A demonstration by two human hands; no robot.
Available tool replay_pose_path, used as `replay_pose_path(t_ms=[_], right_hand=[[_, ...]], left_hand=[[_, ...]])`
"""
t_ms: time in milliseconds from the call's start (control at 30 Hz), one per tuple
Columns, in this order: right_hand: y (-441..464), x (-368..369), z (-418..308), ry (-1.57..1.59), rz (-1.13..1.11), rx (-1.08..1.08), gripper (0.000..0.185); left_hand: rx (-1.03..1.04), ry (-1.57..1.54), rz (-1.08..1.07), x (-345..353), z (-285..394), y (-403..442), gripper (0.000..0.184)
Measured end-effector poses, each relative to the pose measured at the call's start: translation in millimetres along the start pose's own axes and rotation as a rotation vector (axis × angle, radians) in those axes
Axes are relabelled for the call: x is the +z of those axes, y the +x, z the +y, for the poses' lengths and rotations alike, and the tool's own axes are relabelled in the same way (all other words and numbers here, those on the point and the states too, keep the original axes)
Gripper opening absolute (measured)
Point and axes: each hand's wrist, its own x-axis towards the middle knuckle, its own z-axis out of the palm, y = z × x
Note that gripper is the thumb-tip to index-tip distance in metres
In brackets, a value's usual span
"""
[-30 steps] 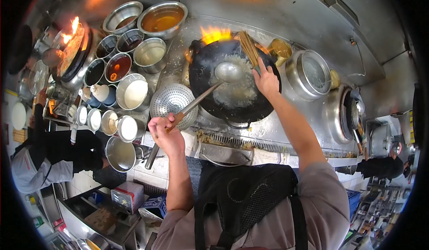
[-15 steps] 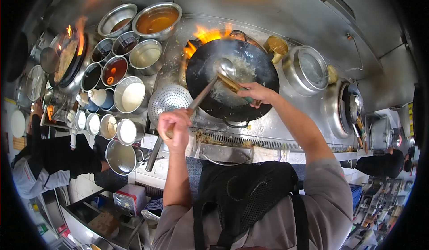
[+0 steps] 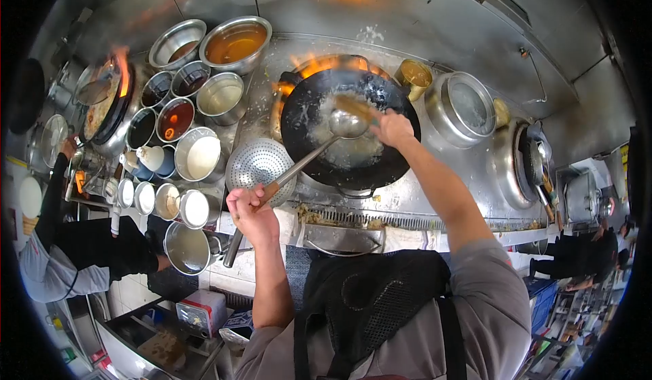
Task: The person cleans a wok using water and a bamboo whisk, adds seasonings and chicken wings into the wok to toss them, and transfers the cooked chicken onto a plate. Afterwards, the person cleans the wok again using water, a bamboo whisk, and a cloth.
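Note:
A black wok [image 3: 394, 166] sits over orange flames, with steaming, cloudy liquid and pale bits inside it. My left hand [image 3: 255, 215] is closed on the wooden handle of a long metal ladle [image 3: 309, 158], whose bowl is over the wok's middle. Closed round a bamboo brush [image 3: 356, 107], my right hand [image 3: 392, 129] is above the wok's right half. The brush is blurred, and its bristles lie across the ladle's bowl. A perforated strainer [image 3: 257, 166] rests left of the wok, below the ladle handle.
Metal pots of sauces and liquids [image 3: 197, 157] stand at the left. A lidded steel pot [image 3: 468, 108] and a brass-coloured cup [image 3: 413, 78] are right of the wok. One co-worker [image 3: 88, 244] stands at far left by another flaming wok [image 3: 102, 108]; another person [image 3: 591, 254] is at far right.
The brush has swung from the wok's far side down towards me, then back up across the ladle's bowl. My left hand has shifted slightly with the ladle. Splashes now show behind the wok.

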Motion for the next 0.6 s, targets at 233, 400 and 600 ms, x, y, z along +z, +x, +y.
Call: replay_pose_path(t_ms=[233, 400, 600], right_hand=[[-27, -9, -14, 0.135, 0.076, -0.03, 0.061], [-16, 26, -4, -0.123, -0.179, -0.01, 0.069], [-40, -36, -8, 0.356, -0.591, 0.073, 0.067]], left_hand=[[0.057, 0.027, -0.045, -1, 13, -4, 0.011], [-0.014, 0.538, -0.292, 4, 32, -5, 0.017], [-0.174, 1.58, -0.766, 2, 44, -9, 0.031]])
